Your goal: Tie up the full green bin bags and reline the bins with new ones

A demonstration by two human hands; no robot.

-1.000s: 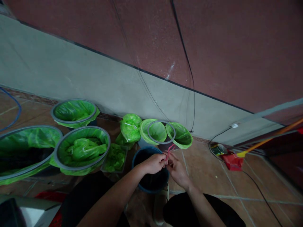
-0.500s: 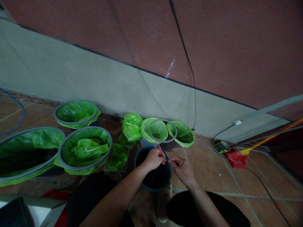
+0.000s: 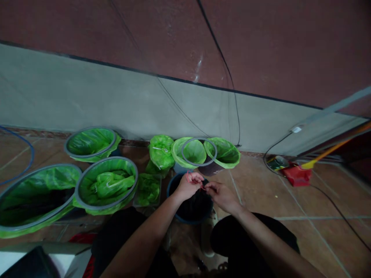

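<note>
My left hand (image 3: 189, 186) is closed on a thin red string (image 3: 188, 177), part of which loops up above the knuckles. The fingers of my right hand (image 3: 222, 196) pinch the same string just to the right, with the fingertips of both hands nearly meeting. Below them stands a round blue bucket (image 3: 191, 221) between my feet, with something dark inside that I cannot make out. Just beyond it, a loose grey ring (image 3: 185, 159) lies across the tops of two small bins, a pale one (image 3: 191, 148) and a dark one (image 3: 228, 152), both lined with green bags.
To the left are several larger bins with green liners and grey rims (image 3: 133, 185), a tied green bag (image 3: 161, 152) and a clear tub (image 3: 159, 197) of green plastic. A red dustpan (image 3: 298, 175) with a yellow handle and cables lie at right. The wall (image 3: 116, 100) runs behind.
The red string has drawn closer to my left hand and shows less upright length. My fingertips have come nearer together. The view has shifted slightly.
</note>
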